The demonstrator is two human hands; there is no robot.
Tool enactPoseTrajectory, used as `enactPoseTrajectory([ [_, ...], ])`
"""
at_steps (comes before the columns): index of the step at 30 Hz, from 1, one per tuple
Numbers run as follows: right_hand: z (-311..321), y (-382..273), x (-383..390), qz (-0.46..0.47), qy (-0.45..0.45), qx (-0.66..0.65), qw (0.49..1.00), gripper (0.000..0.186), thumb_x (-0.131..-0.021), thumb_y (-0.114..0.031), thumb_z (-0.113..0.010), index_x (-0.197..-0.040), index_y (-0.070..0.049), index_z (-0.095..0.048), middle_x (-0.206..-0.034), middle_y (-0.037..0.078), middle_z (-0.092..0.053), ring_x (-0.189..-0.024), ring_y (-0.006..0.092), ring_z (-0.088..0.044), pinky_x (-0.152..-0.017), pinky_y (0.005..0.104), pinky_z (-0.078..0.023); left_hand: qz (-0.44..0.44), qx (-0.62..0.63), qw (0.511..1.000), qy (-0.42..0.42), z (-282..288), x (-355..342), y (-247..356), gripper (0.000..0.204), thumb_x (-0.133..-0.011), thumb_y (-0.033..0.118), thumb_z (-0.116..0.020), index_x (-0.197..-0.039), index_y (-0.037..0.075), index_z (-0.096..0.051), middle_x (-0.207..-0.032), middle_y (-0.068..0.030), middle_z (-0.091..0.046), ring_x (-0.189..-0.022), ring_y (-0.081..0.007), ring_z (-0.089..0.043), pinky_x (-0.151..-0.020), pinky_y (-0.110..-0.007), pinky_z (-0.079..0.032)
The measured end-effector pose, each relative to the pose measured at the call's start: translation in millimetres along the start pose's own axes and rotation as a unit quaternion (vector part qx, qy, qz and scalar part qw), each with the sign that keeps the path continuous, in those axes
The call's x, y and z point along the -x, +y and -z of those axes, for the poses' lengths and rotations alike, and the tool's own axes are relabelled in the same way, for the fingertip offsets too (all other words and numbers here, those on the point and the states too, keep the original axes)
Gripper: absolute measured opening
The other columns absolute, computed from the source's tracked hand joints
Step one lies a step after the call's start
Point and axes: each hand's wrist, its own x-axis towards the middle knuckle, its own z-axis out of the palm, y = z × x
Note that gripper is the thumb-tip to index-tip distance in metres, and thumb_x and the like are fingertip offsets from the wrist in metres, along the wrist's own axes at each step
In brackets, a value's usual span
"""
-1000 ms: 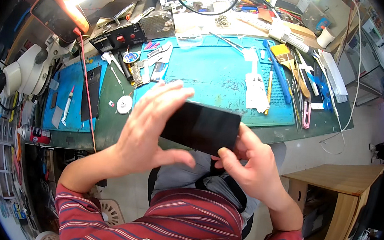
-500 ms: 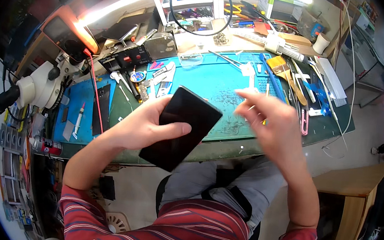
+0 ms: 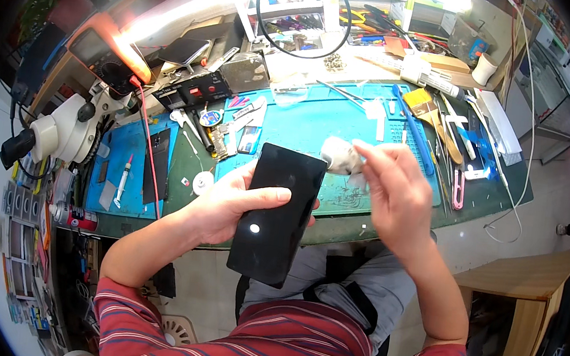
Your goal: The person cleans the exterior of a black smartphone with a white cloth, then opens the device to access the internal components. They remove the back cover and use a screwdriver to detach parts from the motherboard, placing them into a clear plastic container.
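Phone [image 3: 276, 211], black and tilted, sits gripped in left hand [image 3: 227, 203], thumb across its screen; right hand [image 3: 397, 192], just right of phone, pinches a crumpled white wipe [image 3: 342, 157].

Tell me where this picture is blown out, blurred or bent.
Head view: the lamp strip along the bench's back edge is blown out; a small glare spot sits on the black phone; the right hand and its white wad are motion-blurred; fisheye bends the table edge.
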Motion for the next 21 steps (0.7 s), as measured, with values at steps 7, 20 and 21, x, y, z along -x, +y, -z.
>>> enactPoseTrajectory([
  [7,-30.8,-1.4,19.5,0.137,0.03,0.007,0.99,0.048,-0.076,0.004,-0.072,-0.124,-0.002,-0.074,-0.098,0.008,-0.062,-0.083,0.0228,-0.066,-0.068,0.0327,-0.056,-0.004,0.01,1.0,-0.004,-6.0,0.8,-2.2,0.056,-0.097,0.016,-0.075,-0.146,0.006,-0.049,-0.13,-0.012,-0.067,-0.116,-0.0235,-0.069,-0.098,-0.04,-0.059],
  [20,2.0,1.5,39.2,0.127,0.03,0.082,0.988,0.032,-0.077,0.001,-0.076,-0.108,-0.006,-0.077,-0.093,0.006,-0.065,-0.08,0.0239,-0.067,-0.063,0.0371,-0.055,-0.207,-0.203,0.957,-0.012,0.3,8.7,-12.8,0.068,-0.103,0.006,-0.063,-0.161,0.004,-0.028,-0.134,-0.0208,-0.065,-0.121,-0.0285,-0.068,-0.105,-0.044,-0.055],
  [21,0.7,10.0,22.9,0.085,0.048,0.087,0.991,0.033,-0.08,0.004,-0.07,-0.112,-0.003,-0.075,-0.102,0.01,-0.069,-0.082,0.0271,-0.068,-0.068,0.0363,-0.056,-0.209,-0.218,0.953,-0.02,-1.0,9.1,-12.8,0.065,-0.103,0.005,-0.062,-0.16,0.003,-0.03,-0.133,-0.0192,-0.066,-0.123,-0.0257,-0.066,-0.106,-0.042,-0.054],
])
